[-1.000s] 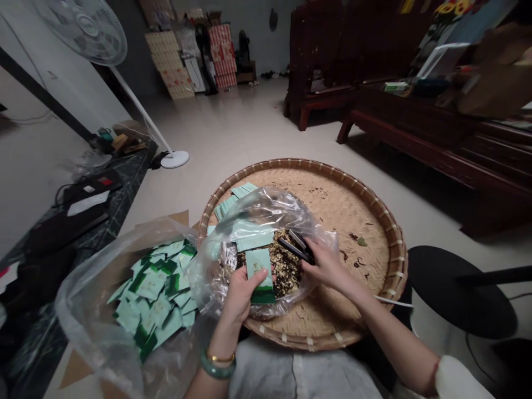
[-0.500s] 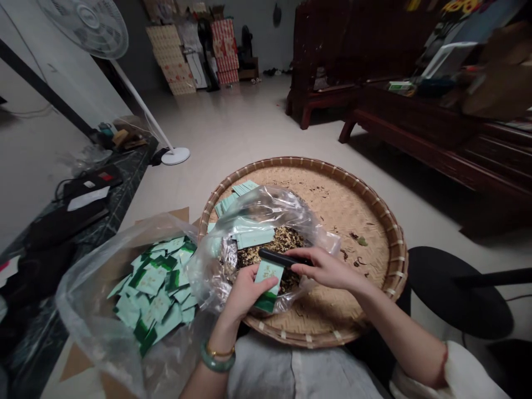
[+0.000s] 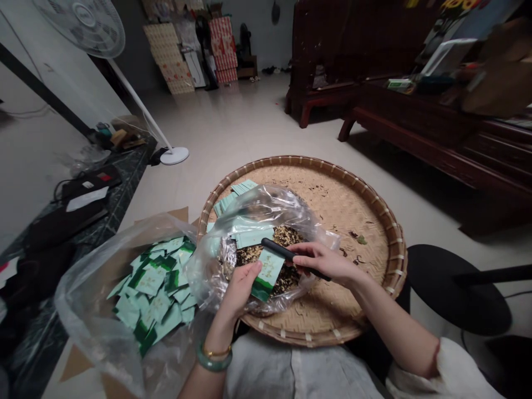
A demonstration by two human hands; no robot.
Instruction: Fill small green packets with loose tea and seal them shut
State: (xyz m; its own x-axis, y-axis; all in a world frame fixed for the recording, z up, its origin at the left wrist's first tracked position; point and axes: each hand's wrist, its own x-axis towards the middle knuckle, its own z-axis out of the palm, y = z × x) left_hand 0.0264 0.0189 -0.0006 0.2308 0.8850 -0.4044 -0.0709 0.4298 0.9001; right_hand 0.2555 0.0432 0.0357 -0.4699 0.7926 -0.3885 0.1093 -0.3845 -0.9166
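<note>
My left hand [image 3: 240, 284] pinches a pale green sachet [image 3: 269, 269] with gold print and a dark green end. Across the sachet's top edge lies a slim black hand-held bag sealer [image 3: 279, 250], gripped in my right hand [image 3: 316, 259]. Both hands are over an open clear plastic bag [image 3: 266, 200] holding a dark and yellowish loose dry mix [image 3: 287, 236]. A stack of flat pale green sachets [image 3: 251, 237] rests on the mix. The bag stands in a round woven bamboo tray [image 3: 353, 216] in front of me.
On the left, another clear bag [image 3: 83, 293] holds many green sachets [image 3: 155, 282]. More sachets [image 3: 233, 198] lie at the tray's far left, with leaf bits [image 3: 359, 238] at right. A white fan [image 3: 174, 155], black round base [image 3: 457, 288] and dark wooden furniture [image 3: 415, 133] stand around.
The sachet has tilted to the right and now leans at an angle. My right hand and the black sealer have turned, the sealer's near end dropping to the lower right.
</note>
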